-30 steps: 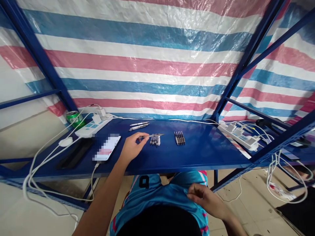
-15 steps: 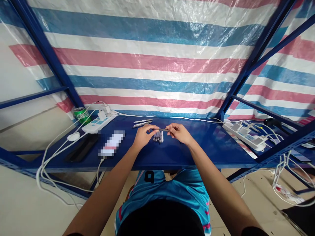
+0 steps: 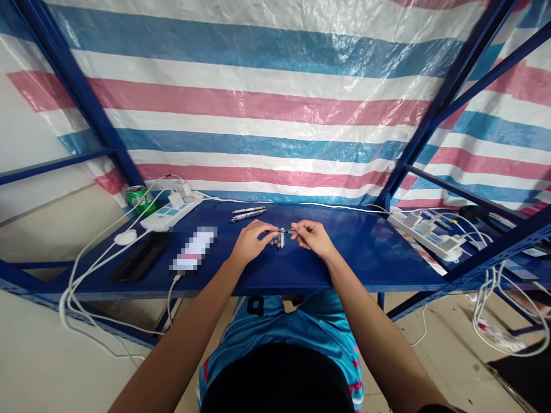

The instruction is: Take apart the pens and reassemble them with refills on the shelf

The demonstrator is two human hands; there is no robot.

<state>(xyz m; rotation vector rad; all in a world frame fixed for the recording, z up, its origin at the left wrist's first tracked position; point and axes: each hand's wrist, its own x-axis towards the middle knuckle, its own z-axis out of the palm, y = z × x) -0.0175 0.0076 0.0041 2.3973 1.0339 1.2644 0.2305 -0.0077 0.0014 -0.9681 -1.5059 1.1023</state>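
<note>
A slim dark pen lies level across the gap between my hands, over the blue steel shelf. My left hand pinches its left part, and my right hand holds its right end between the fingertips. Just below the pen stands a small bunch of upright pens, partly hidden by my fingers. Two more pens lie side by side farther back. Whatever lies under my right hand is hidden.
To the left are a blurred phone, a black flat object, a white power strip and a green can. Another power strip with white cables sits at the right. Striped tarpaulin hangs behind the shelf.
My right hand has come up from my shirt to the shelf and taken the pen's right end. The view has tilted slightly, and the pen stays between both hands.
</note>
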